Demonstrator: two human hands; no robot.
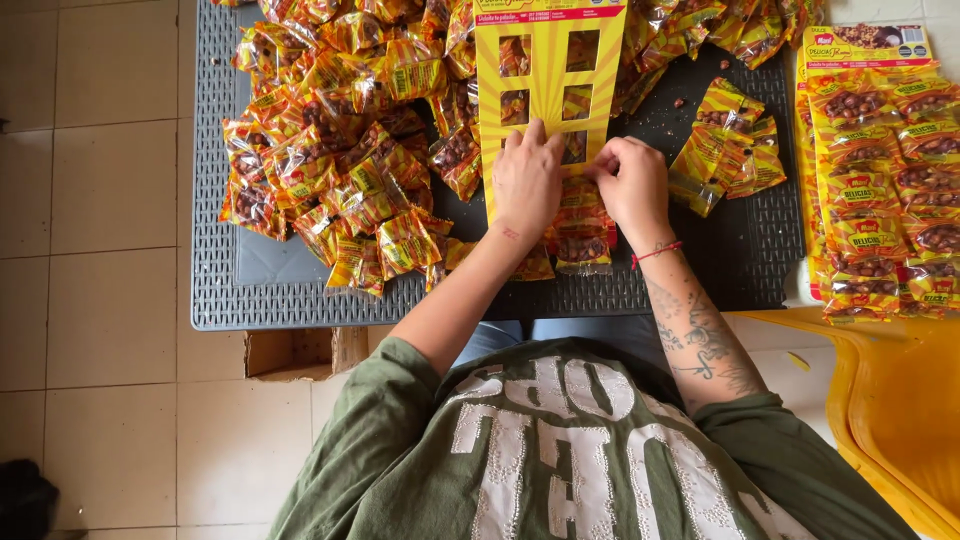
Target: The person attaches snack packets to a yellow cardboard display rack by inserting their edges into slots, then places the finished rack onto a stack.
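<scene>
Person in a green shirt is sitting at a grey plastic table, leaning over it. Both hands are working the lower end of a yellow card w/ square cut-out windows, which is lying flat at table centre, running up toward 12 o'clock.

Left hand is lying palm-down on the card's lower part, fingers spread & pressing flat, not clenched, grasping nothing. Right hand, just beside it at 3 o'clock, is pinching w/ curled fingertips at the card's edge or a packet there; can't tell which. A red string bracelet is sitting on that wrist.

Snack packets already fixed to the card are showing below the hands, toward 6 o'clock, partly hidden by the wrists.

A big heap of loose orange-yellow snack packets is lying at 9 to 11 o'clock of the hands. A smaller cluster of packets is lying at 3 o'clock, near the right hand but apart. Finished cards loaded w/ packets are stacking up at far 3 o'clock, above a yellow plastic chair.
</scene>
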